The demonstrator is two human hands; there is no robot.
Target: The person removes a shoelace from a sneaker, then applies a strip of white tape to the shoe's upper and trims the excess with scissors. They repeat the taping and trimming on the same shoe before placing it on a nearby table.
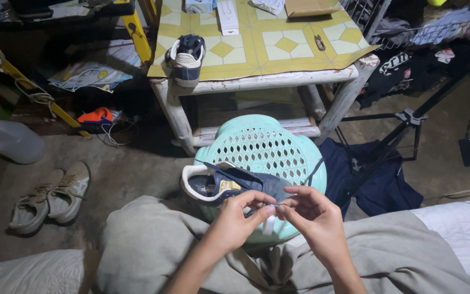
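On top of the green stool [278,147], a blue shoe [229,185] lies on its side, right in front of the person's knees. The left hand [239,220] and the right hand [314,218] are close together, fingertips almost touching. Both hands are pinched shut on a thin white lace [269,224] that hangs down from the shoe. I think the lace could slip out of the fingers, because it is so thin. The shoe could slide off too, because the stool top is round and a hard pull would drag it. Another blue shoe [186,57] sits on the yellow surface [278,46]. Two grey shoes [50,198] lie on the floor [137,163].
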